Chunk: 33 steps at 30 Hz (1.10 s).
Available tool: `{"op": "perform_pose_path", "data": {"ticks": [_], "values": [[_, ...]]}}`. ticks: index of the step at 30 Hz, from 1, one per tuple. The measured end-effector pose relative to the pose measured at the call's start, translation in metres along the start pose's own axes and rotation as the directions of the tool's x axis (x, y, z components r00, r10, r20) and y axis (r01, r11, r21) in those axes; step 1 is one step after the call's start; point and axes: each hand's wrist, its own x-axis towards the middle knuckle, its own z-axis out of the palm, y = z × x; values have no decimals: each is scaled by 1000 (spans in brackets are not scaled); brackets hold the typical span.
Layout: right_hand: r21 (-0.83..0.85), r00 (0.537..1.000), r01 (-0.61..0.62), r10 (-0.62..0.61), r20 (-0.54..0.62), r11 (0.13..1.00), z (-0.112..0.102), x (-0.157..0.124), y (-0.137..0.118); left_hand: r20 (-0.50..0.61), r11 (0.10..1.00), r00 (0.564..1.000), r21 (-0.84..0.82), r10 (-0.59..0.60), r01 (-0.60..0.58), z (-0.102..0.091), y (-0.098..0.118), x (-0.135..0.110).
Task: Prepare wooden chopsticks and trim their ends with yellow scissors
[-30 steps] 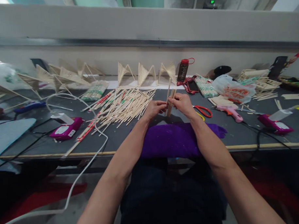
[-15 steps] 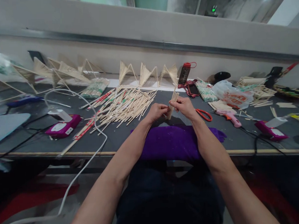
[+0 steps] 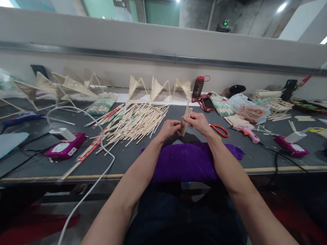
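Observation:
A small bundle of wooden sticks (image 3: 184, 128) stands tilted between my hands, above the grey table. My right hand (image 3: 197, 121) grips it from the right, fingers closed around its upper part. My left hand (image 3: 170, 129) is at its left side, thumb and fingers pinched together against the lower part of the sticks; the fingertips are partly hidden. Just in front of my forearms lies a folded purple cloth (image 3: 185, 161). A large heap of loose wooden sticks (image 3: 136, 125) spreads over the table to the left of my hands.
Orange-handled scissors (image 3: 220, 130) and a pink glue gun (image 3: 246, 131) lie to the right. Purple power strips (image 3: 65, 146) sit on both sides, with a white cable (image 3: 108, 162) crossing the left. Fan-shaped stick models (image 3: 160, 89) and a dark bottle (image 3: 198, 87) stand along the wall.
The view has tilted up slightly, so the table sits lower in the picture. Both hands keep hold of the stick bundle, with little change in their grip.

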Motion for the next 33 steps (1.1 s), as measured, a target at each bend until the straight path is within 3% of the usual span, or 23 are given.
{"op": "perform_pose_path", "data": {"ticks": [8, 17, 33], "values": [[-58, 1000, 24, -23, 19, 998, 0, -2, -5, -15, 997, 997, -30, -77, 76, 1, -1, 0], [-127, 998, 55, -55, 6, 990, 0, 0, -1, -12, 997, 1000, 70, 16, -15, -3, -6, 1], [-213, 999, 43, -44, 1, 976, -1, -1, -5, 34, 995, 999, 99, -8, 5, -2, -9, 6]]}}
